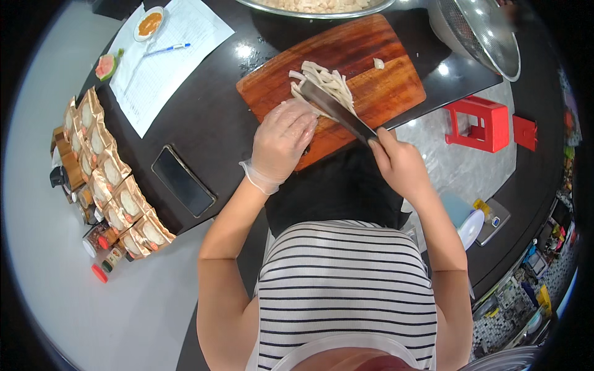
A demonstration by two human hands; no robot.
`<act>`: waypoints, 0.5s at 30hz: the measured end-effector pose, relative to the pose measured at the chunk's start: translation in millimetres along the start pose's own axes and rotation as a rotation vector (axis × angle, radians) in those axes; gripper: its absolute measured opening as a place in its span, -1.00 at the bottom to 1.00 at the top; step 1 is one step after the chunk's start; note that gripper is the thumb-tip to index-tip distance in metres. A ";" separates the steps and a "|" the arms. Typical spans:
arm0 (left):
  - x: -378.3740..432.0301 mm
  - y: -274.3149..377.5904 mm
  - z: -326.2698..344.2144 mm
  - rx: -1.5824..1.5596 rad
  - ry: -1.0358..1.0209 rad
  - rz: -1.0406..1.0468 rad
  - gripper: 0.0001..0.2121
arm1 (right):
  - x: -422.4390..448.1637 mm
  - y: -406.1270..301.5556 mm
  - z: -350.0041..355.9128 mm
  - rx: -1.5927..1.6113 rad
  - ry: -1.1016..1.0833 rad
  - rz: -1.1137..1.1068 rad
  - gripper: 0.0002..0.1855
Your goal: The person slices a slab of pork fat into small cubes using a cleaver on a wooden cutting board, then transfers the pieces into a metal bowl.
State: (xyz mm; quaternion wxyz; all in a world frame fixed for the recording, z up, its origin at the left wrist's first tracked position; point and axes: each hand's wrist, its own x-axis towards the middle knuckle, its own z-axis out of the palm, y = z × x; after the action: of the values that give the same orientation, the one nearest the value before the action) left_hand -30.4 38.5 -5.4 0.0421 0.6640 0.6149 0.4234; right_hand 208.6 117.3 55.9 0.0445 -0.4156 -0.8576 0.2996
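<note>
My right hand grips the handle of a cleaver-like kitchen knife, its broad blade lying diagonally over a wooden cutting board. A loose pile of pale food strips lies on the board, mostly on the far side of the blade. My left hand, in a clear plastic glove, rests with bent fingers on the near-left part of the board, holding pale strips beside the blade. Its fingers hide part of what is under them. A small pale piece sits apart at the board's upper right.
A metal bowl of pale diced pieces stands beyond the board, with a mesh strainer to its right. Leftward are a phone, paper with a pen, a sauce dish and packaged pale rounds. A red stool stands at right.
</note>
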 end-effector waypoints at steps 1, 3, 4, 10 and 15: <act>-0.9 1.3 0.8 0.000 0.006 0.005 -0.79 | 6.0 -1.5 -1.4 0.034 0.003 0.031 -0.84; -0.6 6.4 -2.1 -0.020 0.026 -0.004 -0.78 | 16.7 -4.5 -6.1 0.061 0.022 0.027 -0.84; -2.4 7.8 -2.6 -0.015 0.030 0.000 -0.78 | 20.3 -6.5 -9.4 0.088 0.036 0.029 -0.83; -8.8 6.3 -2.6 0.001 0.034 -0.040 -0.74 | 20.2 -20.8 -19.3 0.015 0.030 0.090 -0.82; -3.9 4.4 -3.2 0.015 0.008 -0.025 -0.73 | 8.2 -17.2 -9.4 0.041 -0.016 0.107 -0.81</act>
State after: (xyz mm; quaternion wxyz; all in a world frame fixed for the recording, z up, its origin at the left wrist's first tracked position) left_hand -28.5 32.7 -2.8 0.0398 0.6548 0.6265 0.4209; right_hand 194.5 119.7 71.6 0.0302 -0.4574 -0.8282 0.3224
